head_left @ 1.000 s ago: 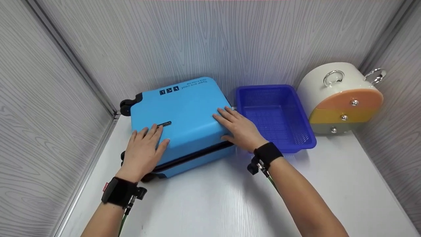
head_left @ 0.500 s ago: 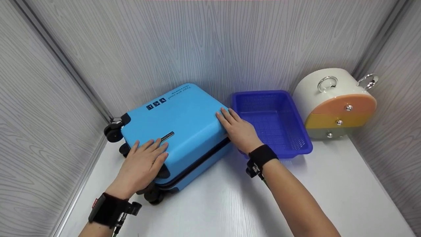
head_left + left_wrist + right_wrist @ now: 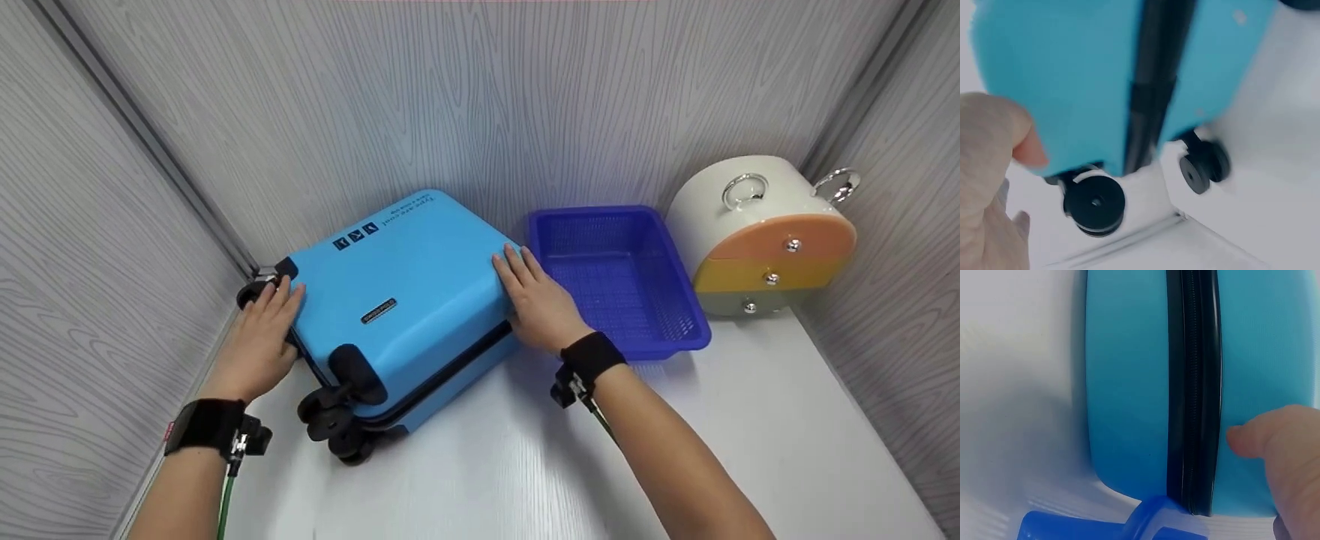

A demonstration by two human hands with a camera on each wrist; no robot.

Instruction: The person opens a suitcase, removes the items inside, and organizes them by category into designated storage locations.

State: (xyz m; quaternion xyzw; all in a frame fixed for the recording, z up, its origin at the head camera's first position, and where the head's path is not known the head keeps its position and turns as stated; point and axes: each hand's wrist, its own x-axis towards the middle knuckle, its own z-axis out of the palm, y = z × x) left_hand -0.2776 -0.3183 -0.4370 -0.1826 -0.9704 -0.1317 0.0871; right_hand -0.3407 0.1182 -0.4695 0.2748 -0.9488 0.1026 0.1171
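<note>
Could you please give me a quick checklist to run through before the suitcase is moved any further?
1. Left hand on the suitcase: ok, it rests at the wheel end, by the rear wheel.
2. Right hand on the suitcase: ok, flat on the top at the opposite end, thumb down its side.
3. Zipper shut: ok along the stretch seen from the right wrist; the rest cannot tell.
4. Clearance to the blue basket: not ok, the suitcase corner sits against its rim.
5. Wheels free: ok, the near ones are clear of both hands.
6. Firm grip: cannot tell, since the fingers lie straight.
</note>
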